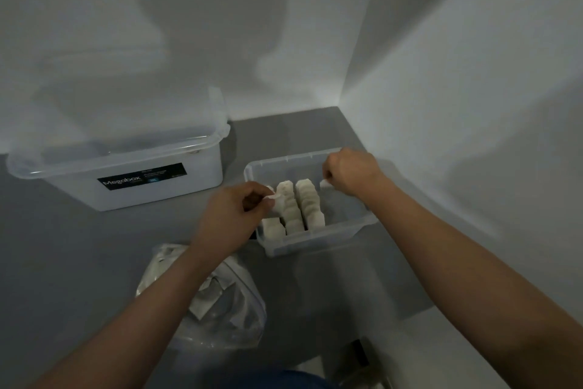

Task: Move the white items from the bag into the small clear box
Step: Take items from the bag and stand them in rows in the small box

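The white items (309,205) are pale, flat pieces with scalloped edges, packed on edge into three tight rows inside the small clear box (315,239). Each row's long axis runs from the box's near wall towards its far wall, slanting a little to the left as it goes away. The rows fill the left part of the box.

The left hand (230,215) is at the box's left end, its fingers (252,196) curled and pinching one small white piece (273,198) just above the leftmost row. The right hand (350,172) is over the box's far right side, fingers curled, pinching another white piece (325,184) beside the right-hand row.

The crumpled clear bag (220,303) lies near the person, under the left forearm. A larger lidded box marked Megabox (151,190) stands to the left on the grey surface (63,246), against the white wall (457,89).
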A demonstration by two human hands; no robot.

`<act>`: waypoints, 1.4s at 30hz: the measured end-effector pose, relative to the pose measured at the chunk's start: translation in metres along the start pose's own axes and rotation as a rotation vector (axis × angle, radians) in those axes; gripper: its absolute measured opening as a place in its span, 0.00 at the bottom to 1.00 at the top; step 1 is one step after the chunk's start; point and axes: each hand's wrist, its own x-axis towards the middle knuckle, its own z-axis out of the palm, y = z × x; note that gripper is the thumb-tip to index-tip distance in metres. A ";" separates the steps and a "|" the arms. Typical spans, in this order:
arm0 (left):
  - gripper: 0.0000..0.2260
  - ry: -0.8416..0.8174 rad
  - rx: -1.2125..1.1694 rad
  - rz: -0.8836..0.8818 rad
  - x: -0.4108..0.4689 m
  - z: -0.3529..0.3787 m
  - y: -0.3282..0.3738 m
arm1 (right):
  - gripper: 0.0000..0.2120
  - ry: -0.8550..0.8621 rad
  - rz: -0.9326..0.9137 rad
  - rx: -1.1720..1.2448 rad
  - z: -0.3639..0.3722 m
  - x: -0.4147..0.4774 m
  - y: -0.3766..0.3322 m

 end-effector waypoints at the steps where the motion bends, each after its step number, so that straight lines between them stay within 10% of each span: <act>1: 0.04 0.012 0.004 -0.007 -0.002 0.001 0.000 | 0.07 -0.016 -0.004 -0.014 0.000 0.003 -0.001; 24: 0.04 0.048 -0.033 -0.050 -0.005 0.002 0.000 | 0.09 0.114 0.009 -0.257 0.017 -0.001 -0.019; 31: 0.06 0.004 0.078 0.066 0.003 0.001 0.004 | 0.11 0.480 0.176 0.401 0.012 -0.025 0.011; 42: 0.08 -0.233 0.187 0.086 0.078 0.085 0.040 | 0.12 0.292 0.288 0.579 0.031 -0.069 0.033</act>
